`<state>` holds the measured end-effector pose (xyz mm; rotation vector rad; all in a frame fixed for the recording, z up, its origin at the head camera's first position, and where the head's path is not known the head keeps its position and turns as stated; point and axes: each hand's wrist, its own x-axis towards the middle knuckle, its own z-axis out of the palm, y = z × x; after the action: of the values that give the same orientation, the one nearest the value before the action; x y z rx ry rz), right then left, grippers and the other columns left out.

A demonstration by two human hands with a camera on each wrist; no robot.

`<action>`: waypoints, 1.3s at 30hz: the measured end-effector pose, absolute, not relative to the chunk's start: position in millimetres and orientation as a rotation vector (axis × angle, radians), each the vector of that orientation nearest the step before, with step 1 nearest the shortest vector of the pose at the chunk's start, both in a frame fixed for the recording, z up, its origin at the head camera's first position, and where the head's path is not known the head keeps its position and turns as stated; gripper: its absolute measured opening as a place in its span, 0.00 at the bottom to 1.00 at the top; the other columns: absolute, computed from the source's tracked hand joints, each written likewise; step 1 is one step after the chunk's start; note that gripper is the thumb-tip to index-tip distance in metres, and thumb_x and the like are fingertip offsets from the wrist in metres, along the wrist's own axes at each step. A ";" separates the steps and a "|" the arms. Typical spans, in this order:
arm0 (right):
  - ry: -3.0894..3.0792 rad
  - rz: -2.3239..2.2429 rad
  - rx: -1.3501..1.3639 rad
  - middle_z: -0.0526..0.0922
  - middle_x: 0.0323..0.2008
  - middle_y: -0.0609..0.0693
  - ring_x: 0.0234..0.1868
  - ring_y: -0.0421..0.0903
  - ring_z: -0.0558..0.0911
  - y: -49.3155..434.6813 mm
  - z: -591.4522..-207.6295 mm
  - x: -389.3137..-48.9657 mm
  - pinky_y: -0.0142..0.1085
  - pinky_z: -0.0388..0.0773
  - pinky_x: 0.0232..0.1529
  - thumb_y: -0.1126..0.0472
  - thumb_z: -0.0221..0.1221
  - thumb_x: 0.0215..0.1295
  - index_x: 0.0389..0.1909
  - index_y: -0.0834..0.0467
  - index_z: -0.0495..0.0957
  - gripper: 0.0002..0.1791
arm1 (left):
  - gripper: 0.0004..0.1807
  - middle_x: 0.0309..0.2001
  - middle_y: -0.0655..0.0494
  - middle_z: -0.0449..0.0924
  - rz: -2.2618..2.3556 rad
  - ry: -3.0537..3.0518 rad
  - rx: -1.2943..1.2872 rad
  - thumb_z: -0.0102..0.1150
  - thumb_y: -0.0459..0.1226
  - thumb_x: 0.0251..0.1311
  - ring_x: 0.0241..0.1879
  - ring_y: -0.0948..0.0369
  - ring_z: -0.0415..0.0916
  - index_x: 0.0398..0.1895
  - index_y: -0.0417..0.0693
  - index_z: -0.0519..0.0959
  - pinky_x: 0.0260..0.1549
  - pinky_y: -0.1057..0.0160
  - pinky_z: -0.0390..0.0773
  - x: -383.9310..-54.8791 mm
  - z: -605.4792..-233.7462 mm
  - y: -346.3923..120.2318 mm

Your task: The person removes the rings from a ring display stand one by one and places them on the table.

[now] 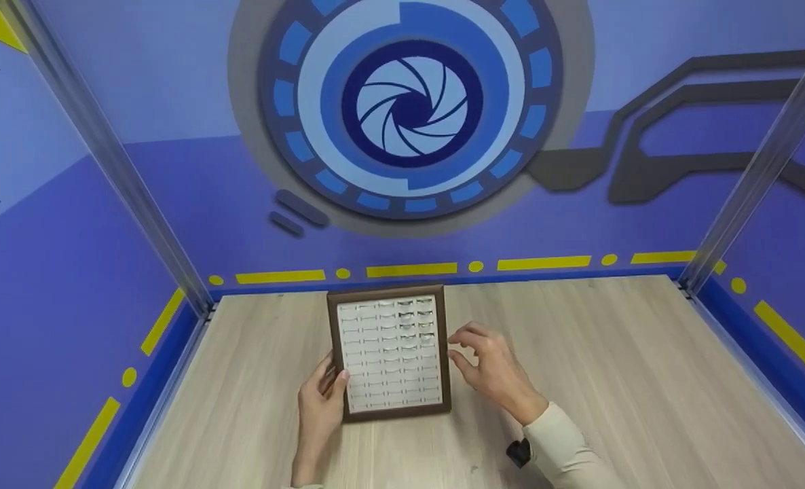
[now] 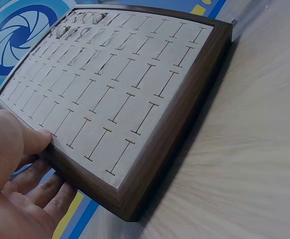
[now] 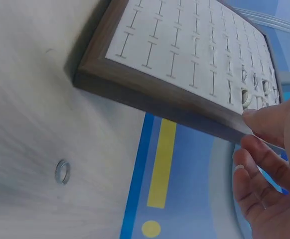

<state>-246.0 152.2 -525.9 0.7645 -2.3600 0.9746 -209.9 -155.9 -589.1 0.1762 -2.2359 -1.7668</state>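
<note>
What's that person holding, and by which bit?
The left hand holds the ring tray by its left edge, below the middle. I can't tell whether the right hand grips it too.

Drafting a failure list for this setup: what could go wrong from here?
1. Left grip holds the tilted tray near one edge; the tray could slip or tip.
2. Right grip is close to the seated rings; it might knock one loose.
3. The loose ring on the tabletop could roll off.

Purple-blue walls [image 1: 199,204] border a pale wooden tabletop [image 1: 239,380].
</note>
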 end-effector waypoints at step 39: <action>-2.188 0.756 0.776 0.84 0.39 0.49 0.41 0.45 0.85 103.5 -534.0 -259.6 0.34 0.90 0.38 0.71 0.76 0.59 0.40 0.59 0.89 0.10 | 0.27 0.70 0.35 0.77 -1.771 -2.175 0.069 0.62 0.30 0.75 0.68 0.41 0.79 0.74 0.37 0.73 0.69 0.54 0.83 -204.7 -591.5 -157.4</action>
<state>-259.6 103.5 -534.0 0.7763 -2.1878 0.7559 -204.7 -157.4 -591.5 0.0685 -2.1753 -1.7709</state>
